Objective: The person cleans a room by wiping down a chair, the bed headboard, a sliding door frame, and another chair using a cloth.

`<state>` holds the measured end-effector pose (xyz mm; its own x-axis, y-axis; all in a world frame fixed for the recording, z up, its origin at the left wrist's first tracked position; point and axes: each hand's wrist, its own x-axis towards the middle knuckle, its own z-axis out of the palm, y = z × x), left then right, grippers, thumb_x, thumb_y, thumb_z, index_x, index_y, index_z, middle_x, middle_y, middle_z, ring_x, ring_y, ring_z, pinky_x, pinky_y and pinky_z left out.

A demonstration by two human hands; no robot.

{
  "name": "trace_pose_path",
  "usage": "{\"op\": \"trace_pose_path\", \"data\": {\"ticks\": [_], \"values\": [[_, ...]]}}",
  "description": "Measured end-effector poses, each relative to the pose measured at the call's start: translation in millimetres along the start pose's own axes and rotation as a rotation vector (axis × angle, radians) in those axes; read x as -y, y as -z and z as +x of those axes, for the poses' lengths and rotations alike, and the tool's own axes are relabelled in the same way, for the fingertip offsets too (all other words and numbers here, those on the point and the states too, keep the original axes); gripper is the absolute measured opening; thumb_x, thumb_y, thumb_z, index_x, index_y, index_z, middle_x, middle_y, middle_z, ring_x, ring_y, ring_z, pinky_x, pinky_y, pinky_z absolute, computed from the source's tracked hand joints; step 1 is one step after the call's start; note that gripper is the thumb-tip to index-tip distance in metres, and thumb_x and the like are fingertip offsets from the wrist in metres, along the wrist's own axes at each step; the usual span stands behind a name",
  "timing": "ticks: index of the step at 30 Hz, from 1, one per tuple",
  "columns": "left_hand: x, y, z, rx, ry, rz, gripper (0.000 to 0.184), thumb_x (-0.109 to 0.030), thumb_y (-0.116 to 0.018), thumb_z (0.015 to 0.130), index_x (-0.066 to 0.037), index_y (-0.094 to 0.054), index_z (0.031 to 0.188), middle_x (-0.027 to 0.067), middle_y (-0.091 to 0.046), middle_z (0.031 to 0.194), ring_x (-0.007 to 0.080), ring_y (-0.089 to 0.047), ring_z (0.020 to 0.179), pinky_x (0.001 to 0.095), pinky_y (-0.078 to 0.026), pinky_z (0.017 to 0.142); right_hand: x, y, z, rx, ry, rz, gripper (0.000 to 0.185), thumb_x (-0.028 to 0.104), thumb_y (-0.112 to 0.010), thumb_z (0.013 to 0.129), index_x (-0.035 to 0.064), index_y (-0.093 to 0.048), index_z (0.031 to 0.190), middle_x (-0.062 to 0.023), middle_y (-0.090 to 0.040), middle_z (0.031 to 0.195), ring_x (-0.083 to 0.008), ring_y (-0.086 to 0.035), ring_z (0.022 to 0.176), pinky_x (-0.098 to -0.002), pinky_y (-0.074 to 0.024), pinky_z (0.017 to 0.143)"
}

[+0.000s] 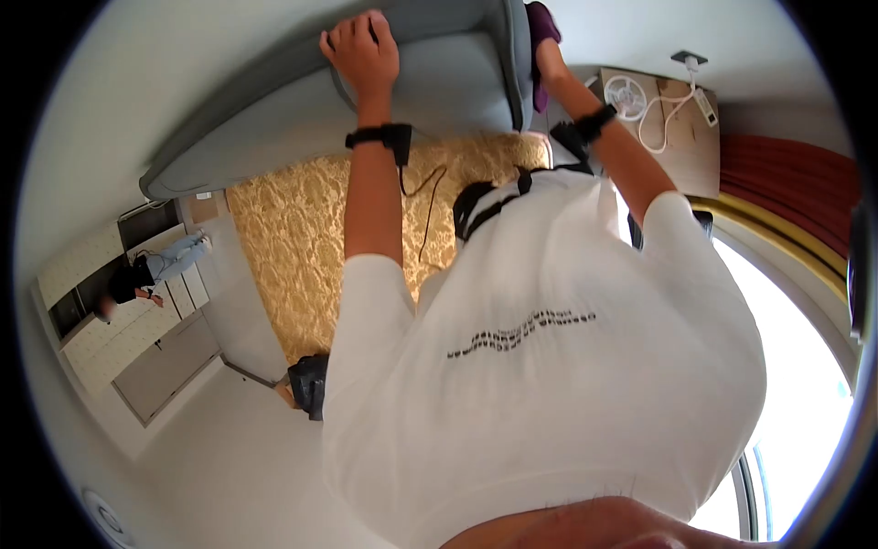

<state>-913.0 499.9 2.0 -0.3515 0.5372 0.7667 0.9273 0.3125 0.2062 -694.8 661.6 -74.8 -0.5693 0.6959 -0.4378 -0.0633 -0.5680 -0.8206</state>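
Observation:
Over the grey sofa (448,78), my left hand (363,53) shows its back, with bent fingers slightly apart and nothing visible in it. Whether it touches the sofa cannot be made out. My right hand (549,59) is at the sofa's right end, closed on a dark purple item (542,23) that spreads to both sides of it; its fingers are mostly hidden. Black straps with small boxes are on both wrists. From the left wrist box a dark cable (432,215) hangs over the gold patterned carpet (283,247).
A small table (695,151) at the upper right bears a white reel (626,97) and a white power strip (705,107). Another person (142,274) is at the far left by cabinets. A black bag (309,384) sits near the carpet's edge. Red curtain and bright window at right.

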Motion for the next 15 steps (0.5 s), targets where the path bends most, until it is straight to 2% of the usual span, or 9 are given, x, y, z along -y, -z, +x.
{"op": "trace_pose_path", "data": {"ticks": [1,3,5,6,9,11,15], "values": [[-3,1,3,0.007,0.011,-0.007,0.036,-0.036,-0.045,0.102,-0.012,-0.072,0.099,0.0078,-0.069,0.099,0.0284,-0.058,0.107,0.0585,-0.027,0.109,6,-3,6,0.019,-0.014,0.017,0.049,0.038,-0.043,0.104,0.0026,-0.05,0.138,-0.0111,-0.062,0.128,-0.0236,-0.055,0.12,-0.0365,-0.0423,0.103],[-9,6,5,-0.007,0.022,-0.002,0.035,-0.033,-0.044,0.102,-0.012,-0.071,0.097,0.0066,-0.069,0.098,0.0276,-0.058,0.104,0.0562,-0.027,0.109,-3,9,22,0.041,0.864,-0.683,0.045,0.027,-0.039,0.105,0.0015,-0.045,0.142,-0.0114,-0.053,0.138,-0.0212,-0.05,0.127,-0.0356,-0.0376,0.109],[-15,10,7,-0.016,0.024,-0.008,0.033,-0.031,-0.044,0.102,-0.012,-0.07,0.094,0.0053,-0.068,0.097,0.0267,-0.059,0.102,0.0539,-0.028,0.11,-6,9,20,0.037,1.314,-1.026,0.044,0.021,-0.037,0.105,0.001,-0.042,0.144,-0.0115,-0.049,0.143,-0.0199,-0.048,0.13,-0.0352,-0.0352,0.112],[-18,13,7,0.021,0.052,0.011,0.032,-0.031,-0.045,0.101,-0.012,-0.07,0.094,0.0044,-0.068,0.097,0.026,-0.058,0.102,0.0533,-0.027,0.11,-8,4,-9,0.141,0.999,-0.534,0.045,0.021,-0.038,0.105,0.0009,-0.04,0.145,-0.0117,-0.048,0.143,-0.0207,-0.047,0.131,-0.0352,-0.0343,0.113],[-24,19,8,0.048,0.079,0.024,0.03,-0.03,-0.046,0.1,-0.012,-0.07,0.095,0.0036,-0.067,0.096,0.0249,-0.058,0.103,0.0525,-0.027,0.11,-35,20,-4,0.298,0.604,0.005,0.045,0.022,-0.042,0.104,0.0012,-0.038,0.145,-0.0121,-0.05,0.14,-0.0215,-0.047,0.131,-0.0345,-0.0347,0.113],[-25,22,9,0.057,0.086,0.019,0.029,-0.029,-0.047,0.1,-0.012,-0.07,0.095,0.0037,-0.067,0.096,0.0245,-0.058,0.103,0.0522,-0.027,0.111,-51,29,9,0.27,0.553,0.004,0.044,0.022,-0.043,0.104,0.0009,-0.042,0.142,-0.0119,-0.052,0.138,-0.0209,-0.047,0.13,-0.0344,-0.0354,0.112],[-26,22,8,0.09,0.115,0.036,0.028,-0.026,-0.046,0.1,-0.012,-0.07,0.096,0.0036,-0.066,0.099,0.0243,-0.059,0.103,0.0514,-0.026,0.111,-86,61,78,0.206,0.197,-0.655,0.048,0.026,-0.046,0.104,0.0015,-0.042,0.144,-0.008,-0.052,0.141,-0.0197,-0.049,0.129,-0.0332,-0.0369,0.11]]}}
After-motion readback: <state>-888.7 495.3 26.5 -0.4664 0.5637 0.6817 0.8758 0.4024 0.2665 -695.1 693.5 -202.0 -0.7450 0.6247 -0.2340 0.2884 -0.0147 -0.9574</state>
